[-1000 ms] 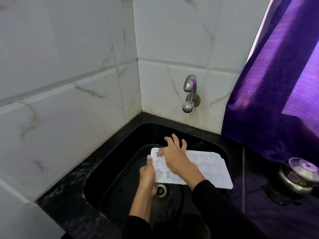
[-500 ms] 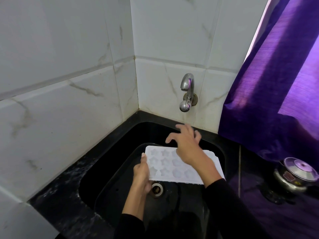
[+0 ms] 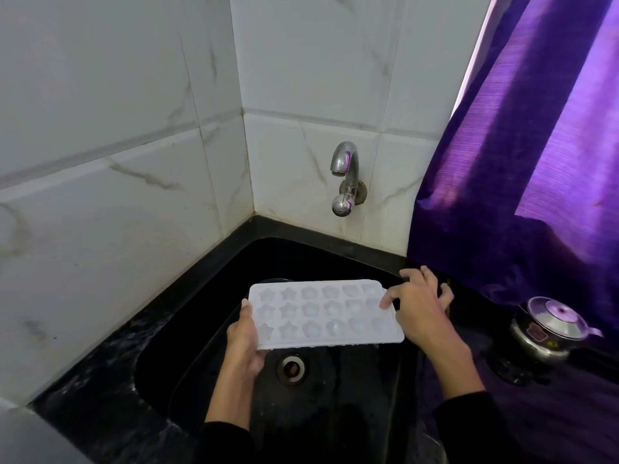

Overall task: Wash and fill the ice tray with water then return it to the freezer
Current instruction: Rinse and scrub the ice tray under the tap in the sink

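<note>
white marble-veined tiles (image 3: 110,135) cover two walls that meet in a corner above the sink. purple curtain (image 3: 522,155) hangs along the right side, its lower folds reaching down to the black table (image 3: 97,390) near the sink's far right corner. black sink (image 3: 207,309) is set into the table's corner, with a round metal drain (image 3: 290,367) at the bottom of the basin. white ice tray (image 3: 321,313) is held level over the basin, just above the drain, cavities facing up; the left cavities are star-shaped, the ones further right rounder. whether any water sits in them cannot be told. left hand (image 3: 246,343) grips the tray's left short edge, thumb on top along the rim and fingers curled beneath. right hand (image 3: 420,309) sits at the tray's right short edge with fingers spread and relaxed; its thumb touches the tray's top surface near that edge, while the other fingers reach past it toward the curtain. both forearms wear black sleeves (image 3: 469,426). metal pot with a lid (image 3: 549,326) stands on the table at the right edge, below the curtain. chrome tap (image 3: 345,175) juts from the back wall above the sink's far edge, no water running from it.
</note>
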Demonstrator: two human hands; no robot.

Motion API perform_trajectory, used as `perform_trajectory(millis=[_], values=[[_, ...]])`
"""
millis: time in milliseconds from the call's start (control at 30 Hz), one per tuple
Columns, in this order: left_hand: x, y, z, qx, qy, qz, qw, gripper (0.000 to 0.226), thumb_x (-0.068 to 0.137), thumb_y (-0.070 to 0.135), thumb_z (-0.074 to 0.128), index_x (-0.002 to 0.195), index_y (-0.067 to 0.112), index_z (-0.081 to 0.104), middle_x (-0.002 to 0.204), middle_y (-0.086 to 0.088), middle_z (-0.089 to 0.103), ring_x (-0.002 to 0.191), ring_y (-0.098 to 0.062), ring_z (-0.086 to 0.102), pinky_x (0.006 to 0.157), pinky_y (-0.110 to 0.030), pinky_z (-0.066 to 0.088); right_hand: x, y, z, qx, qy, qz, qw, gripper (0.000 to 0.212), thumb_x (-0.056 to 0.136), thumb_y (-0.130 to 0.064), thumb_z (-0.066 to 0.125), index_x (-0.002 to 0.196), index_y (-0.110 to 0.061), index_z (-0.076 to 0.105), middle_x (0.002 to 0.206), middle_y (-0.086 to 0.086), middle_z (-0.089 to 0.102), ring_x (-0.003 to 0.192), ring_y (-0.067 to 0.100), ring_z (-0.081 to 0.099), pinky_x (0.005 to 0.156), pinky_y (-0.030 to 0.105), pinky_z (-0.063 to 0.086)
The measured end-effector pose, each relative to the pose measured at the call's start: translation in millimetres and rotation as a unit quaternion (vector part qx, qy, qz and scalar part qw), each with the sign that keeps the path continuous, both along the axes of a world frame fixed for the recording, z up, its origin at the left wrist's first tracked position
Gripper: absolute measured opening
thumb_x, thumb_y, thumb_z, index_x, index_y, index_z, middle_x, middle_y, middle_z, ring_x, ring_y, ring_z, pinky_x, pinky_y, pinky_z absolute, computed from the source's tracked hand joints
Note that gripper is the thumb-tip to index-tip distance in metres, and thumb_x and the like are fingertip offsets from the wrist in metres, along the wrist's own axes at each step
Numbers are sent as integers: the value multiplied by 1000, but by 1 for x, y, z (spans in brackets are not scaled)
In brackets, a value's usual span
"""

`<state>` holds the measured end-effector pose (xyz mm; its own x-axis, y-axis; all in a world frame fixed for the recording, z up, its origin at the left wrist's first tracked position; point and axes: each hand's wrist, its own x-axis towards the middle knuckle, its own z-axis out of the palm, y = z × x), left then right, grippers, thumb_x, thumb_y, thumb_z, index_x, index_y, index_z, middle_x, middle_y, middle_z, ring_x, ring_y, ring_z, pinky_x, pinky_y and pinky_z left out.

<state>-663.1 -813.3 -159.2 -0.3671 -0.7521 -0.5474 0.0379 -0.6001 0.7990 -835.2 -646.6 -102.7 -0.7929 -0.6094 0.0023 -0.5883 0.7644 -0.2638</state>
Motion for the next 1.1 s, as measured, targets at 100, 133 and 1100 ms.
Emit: perform_trajectory(millis=[100, 133, 1100], values=[[0, 0, 0, 1, 3, 4, 1000, 37, 99, 43, 39, 92, 12, 57, 91, -13, 67, 82, -31, 65, 66, -41, 53, 6, -2, -7, 14, 0, 12, 1000, 61, 83, 11, 50, 121, -34, 64, 159, 5, 13, 148, 27, -7, 117, 52, -1], [0, 0, 0, 2, 4, 5, 1000, 36, 99, 42, 39, 93, 11, 57, 91, -13, 67, 82, -31, 65, 65, -41, 53, 8, -3, -8, 21, -3, 21, 1000, 63, 83, 12, 49, 122, -35, 63, 160, 6, 10, 148, 28, -8, 117, 52, -2], [-3, 6, 2, 0, 5, 2, 1000, 37, 99, 42, 39, 98, 9, 57, 94, -15, 67, 86, -33, 65, 71, -44, 54, 15, 2, 0, 30, -44, 5, 999, 35, 92, -6, 49, 112, -28, 68, 158, 7, 13, 148, 28, -10, 117, 53, -4]])
